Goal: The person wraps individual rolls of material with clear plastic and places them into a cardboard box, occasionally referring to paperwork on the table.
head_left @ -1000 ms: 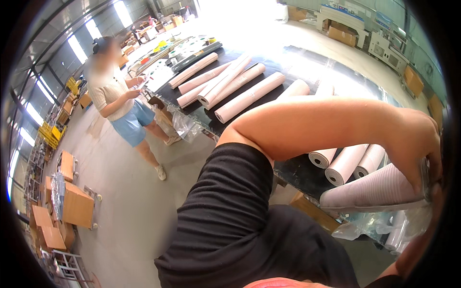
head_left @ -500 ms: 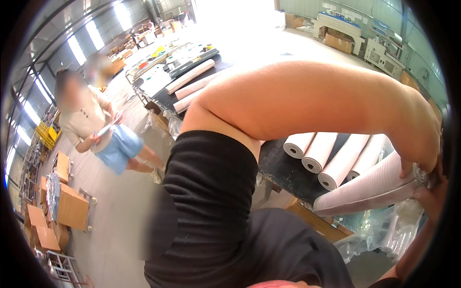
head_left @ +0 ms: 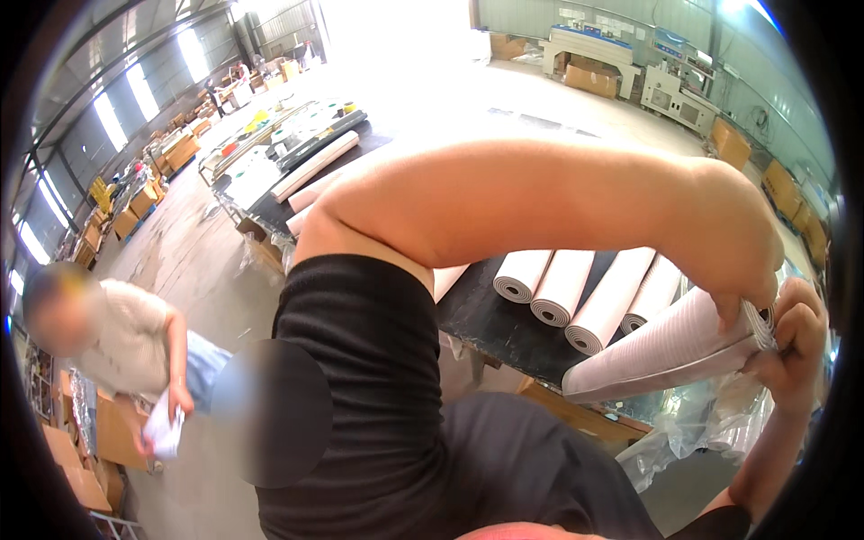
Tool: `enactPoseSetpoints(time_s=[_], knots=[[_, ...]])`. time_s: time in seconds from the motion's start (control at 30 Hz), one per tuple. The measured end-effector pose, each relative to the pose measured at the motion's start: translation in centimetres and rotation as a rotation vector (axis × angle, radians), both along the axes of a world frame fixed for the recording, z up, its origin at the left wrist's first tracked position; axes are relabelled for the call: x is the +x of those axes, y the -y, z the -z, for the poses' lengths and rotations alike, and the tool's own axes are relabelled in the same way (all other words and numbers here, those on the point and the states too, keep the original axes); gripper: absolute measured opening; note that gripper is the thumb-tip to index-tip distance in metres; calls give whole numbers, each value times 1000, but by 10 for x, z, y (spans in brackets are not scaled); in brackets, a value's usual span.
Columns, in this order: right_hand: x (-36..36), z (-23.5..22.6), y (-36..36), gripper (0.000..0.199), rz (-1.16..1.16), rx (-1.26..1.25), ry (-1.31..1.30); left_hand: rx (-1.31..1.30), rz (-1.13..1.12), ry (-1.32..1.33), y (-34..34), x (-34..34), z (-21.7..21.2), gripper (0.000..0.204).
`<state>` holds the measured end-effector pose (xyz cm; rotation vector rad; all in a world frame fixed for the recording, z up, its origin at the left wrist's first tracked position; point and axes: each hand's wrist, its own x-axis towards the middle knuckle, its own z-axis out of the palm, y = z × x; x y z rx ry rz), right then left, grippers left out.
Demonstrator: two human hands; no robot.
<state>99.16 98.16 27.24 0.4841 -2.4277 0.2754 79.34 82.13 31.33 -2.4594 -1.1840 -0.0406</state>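
Observation:
A pale pinkish-white rolled mat (head_left: 661,346) with fine ribs slants over the table's near edge, its far end at the lower left. Reaching across from the left, my left hand (head_left: 740,247) bends over the roll's right end, its fingers pressed down on it. My right hand (head_left: 796,337) comes up from the lower right, fingers curled round the same end from below and outside. Between the two hands the whitish layered edge of the roll shows. Clear plastic film (head_left: 711,427) hangs crumpled beneath it.
Several pale rolled mats (head_left: 585,337) lie side by side on the black tabletop (head_left: 468,310). More rolls and a dark roll (head_left: 319,139) lie farther left. A person holding white papers (head_left: 165,427) stands at left. Machines (head_left: 589,49) and cardboard boxes (head_left: 591,81) stand at the back.
My view has turned rightward, bringing my right hand more fully into sight. Both hands stay at the roll's end. The person with papers now appears lower and nearer at left.

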Motion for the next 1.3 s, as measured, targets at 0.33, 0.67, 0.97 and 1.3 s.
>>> enactPoseSetpoints(time_s=[0.33,0.67,0.97,1.3], knots=[[-10,1,-9,40,-79,149,-293,440,84,-4,-9,-15,22,31],[-31,11,-22,54,199,-219,-140,455,-235,291,-30,-47,40,33],[15,-23,3,52,163,-92,420,187,10,-146,-35,-48,-13,25],[24,-4,15,54,271,-7,169,180,139,-248,-57,-54,-31,26]])
